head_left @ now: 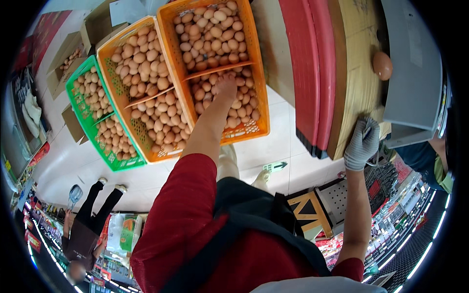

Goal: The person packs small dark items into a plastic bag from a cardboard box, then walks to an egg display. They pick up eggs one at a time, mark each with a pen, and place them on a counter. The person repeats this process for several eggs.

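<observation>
Head view: from my end of the link I look down on the person's left hand (225, 87), bare, reaching into the near compartment of an orange crate (264, 102). Its fingers are down among the brown eggs (239, 111), just on the near side of the orange divider (220, 70); I cannot tell whether they are closed around one or only touching the pile. More eggs fill the far compartment, beyond the divider.

Off to the right, I see the right hand (362, 141) in a grey knitted glove, lying against the near end of a wooden desk (359, 58). Its fingers look somewhat bent, but the glove is small and dark between them from where I watch, so I cannot say if they grasp anything. Farther along the desk, well apart from that glove, one single egg (382, 66) lies beside a grey box-shaped device (413, 63). Red padded layers (312, 73) run along the desk's left side.

Left of the orange crate I have a yellow-orange crate (163, 155) and then a green crate (115, 163), both divided and loaded with eggs. Cardboard boxes (73, 122) stand past them, and another person (83, 239) in dark clothes is at lower left.
</observation>
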`<act>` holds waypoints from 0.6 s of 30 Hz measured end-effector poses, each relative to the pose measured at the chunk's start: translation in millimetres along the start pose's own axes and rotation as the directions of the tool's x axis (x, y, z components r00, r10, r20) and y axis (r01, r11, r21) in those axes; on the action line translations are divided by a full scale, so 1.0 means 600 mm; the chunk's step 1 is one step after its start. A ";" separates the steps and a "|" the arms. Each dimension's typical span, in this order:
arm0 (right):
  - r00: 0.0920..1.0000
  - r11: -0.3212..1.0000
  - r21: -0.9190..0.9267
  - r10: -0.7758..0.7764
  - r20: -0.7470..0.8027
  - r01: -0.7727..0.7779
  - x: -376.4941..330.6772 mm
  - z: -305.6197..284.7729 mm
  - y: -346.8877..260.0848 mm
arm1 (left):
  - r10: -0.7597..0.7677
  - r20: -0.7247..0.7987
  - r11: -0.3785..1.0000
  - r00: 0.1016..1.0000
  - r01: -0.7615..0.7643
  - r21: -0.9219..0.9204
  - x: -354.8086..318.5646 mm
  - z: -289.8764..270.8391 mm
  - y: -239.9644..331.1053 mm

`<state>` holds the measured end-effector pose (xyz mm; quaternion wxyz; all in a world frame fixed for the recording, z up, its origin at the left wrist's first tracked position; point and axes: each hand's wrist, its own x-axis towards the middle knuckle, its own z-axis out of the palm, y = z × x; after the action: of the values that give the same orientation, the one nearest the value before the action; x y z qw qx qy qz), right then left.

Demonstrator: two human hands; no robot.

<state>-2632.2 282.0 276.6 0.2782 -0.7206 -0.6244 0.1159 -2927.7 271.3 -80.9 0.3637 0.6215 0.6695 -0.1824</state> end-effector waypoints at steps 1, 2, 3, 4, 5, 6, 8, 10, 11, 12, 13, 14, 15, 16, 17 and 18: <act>1.000 1.000 -0.003 -0.011 -0.004 0.011 0.000 -0.003 0.007 | 0.006 0.026 1.000 1.000 -0.006 -0.001 0.010 0.002 0.002; 1.000 1.000 -0.007 -0.021 -0.008 0.021 0.001 -0.006 0.017 | 0.011 0.052 1.000 0.999 -0.011 -0.002 0.014 0.007 0.006; 0.999 0.999 -0.010 -0.032 -0.010 0.032 0.003 -0.007 0.024 | 0.017 0.078 1.000 0.997 -0.016 -0.004 0.023 0.010 0.010; 1.000 0.999 0.024 -0.024 -0.013 0.024 0.005 -0.006 0.022 | -0.015 0.026 0.999 1.000 0.015 -0.030 0.029 0.022 0.008; 0.999 0.999 0.029 -0.021 -0.025 0.022 0.006 -0.005 0.022 | -0.011 0.004 1.000 1.000 0.011 -0.008 0.039 0.032 0.007; 0.999 0.999 0.036 -0.018 -0.036 0.020 0.007 -0.005 0.023 | -0.007 -0.018 1.000 1.000 0.007 0.014 0.044 0.043 0.006; 1.000 0.998 0.052 0.023 -0.019 -0.022 -0.001 -0.014 0.042 | 0.008 -0.058 0.999 0.998 -0.005 0.042 0.043 0.048 0.000; 1.000 0.999 0.034 -0.002 0.006 0.002 0.004 -0.017 0.049 | 0.034 -0.103 0.998 0.994 -0.029 0.052 0.040 0.048 -0.009; 1.000 1.000 0.026 -0.008 0.015 0.007 0.002 -0.019 0.052 | 0.013 -0.089 0.999 0.996 -0.015 -0.029 0.022 0.019 -0.003; 1.000 0.998 0.064 -0.011 0.016 0.010 0.000 -0.018 0.054 | -0.009 -0.075 0.994 0.997 0.001 -0.109 0.000 -0.011 0.006; 1.000 0.994 0.109 -0.019 0.013 0.018 0.001 -0.014 0.055 | -0.002 -0.115 0.980 0.993 -0.021 -0.199 -0.022 -0.031 0.005; 1.000 0.988 0.149 -0.029 0.008 0.028 0.004 -0.013 0.051 | 0.006 -0.156 0.956 0.988 -0.052 -0.287 -0.042 -0.049 0.006; 0.999 0.987 0.159 -0.033 0.019 0.029 0.005 -0.006 0.039 | 0.037 -0.250 0.917 0.968 -0.132 -0.376 -0.061 -0.057 -0.001; 0.999 0.986 0.162 -0.034 0.021 0.031 0.006 0.005 0.016 | 0.067 -0.346 0.862 0.936 -0.229 -0.451 -0.076 -0.066 -0.001; 0.999 0.988 0.147 -0.039 0.016 0.036 0.015 -0.001 0.003 | 0.026 -0.411 0.822 0.911 -0.254 -0.510 -0.091 -0.088 0.011; 0.999 0.990 0.133 -0.038 0.026 0.034 0.010 -0.005 0.023 | -0.018 -0.467 0.776 0.884 -0.283 -0.564 -0.107 -0.113 0.020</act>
<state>-2617.8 286.1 272.5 0.3187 -0.6873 -0.6322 0.1624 -2936.2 275.7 12.9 0.3950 0.5394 0.7099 0.2215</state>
